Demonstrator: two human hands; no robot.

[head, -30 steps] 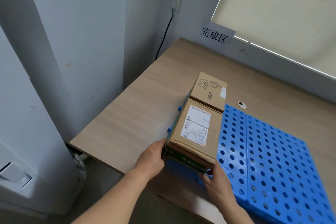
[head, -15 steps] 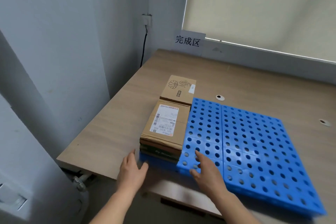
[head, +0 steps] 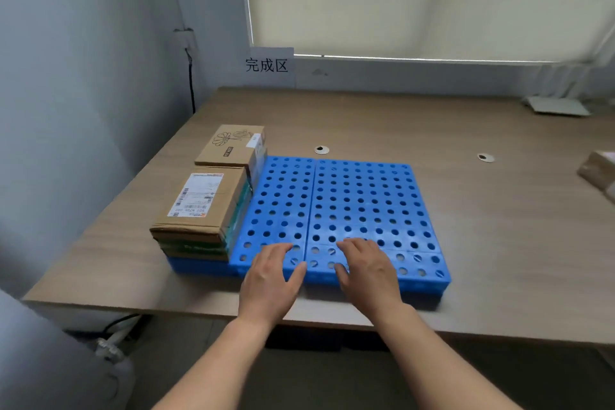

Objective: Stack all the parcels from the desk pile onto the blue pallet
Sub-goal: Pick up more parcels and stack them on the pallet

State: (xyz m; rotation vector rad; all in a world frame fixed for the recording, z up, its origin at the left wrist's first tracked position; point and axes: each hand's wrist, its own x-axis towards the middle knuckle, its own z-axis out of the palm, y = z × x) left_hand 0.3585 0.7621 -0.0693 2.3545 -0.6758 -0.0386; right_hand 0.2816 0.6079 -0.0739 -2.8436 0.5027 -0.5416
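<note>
The left hand (head: 271, 276) and right hand (head: 366, 271) lie side by side over the blue pallet (head: 366, 203)'s near edge, fingers straight, palms down. Just left of the left hand sits a labelled parcel (head: 203, 203) — beyond it, a flower-printed parcel (head: 233, 146).

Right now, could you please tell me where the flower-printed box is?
In the head view, the flower-printed box sits at the far-left corner of the blue pallet, directly behind the labelled parcel stack.

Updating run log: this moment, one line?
left hand open; right hand open; both over blue pallet front; labelled parcel, flower parcel at left
</note>
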